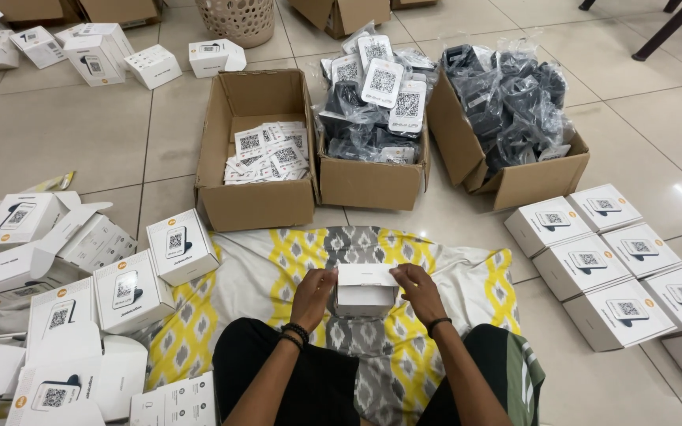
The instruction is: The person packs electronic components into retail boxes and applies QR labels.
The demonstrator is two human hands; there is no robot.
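Note:
I sit on a yellow, grey and white patterned cloth [278, 260] on a tiled floor. Both hands hold a small white box [365, 289] just above my lap. My left hand [313, 293] grips its left side, fingers curled over the top edge. My right hand [417, 290] grips the right side near the flap [366, 274], which stands up at the back. Black bands circle both wrists.
Three open cardboard boxes stand ahead: one with printed code cards [266, 154], one with bagged dark devices and cards [372, 102], one with bagged dark devices [511, 95]. White boxes are piled at my left [128, 296] and lined up at my right [609, 260]. A woven basket [238, 20] stands behind.

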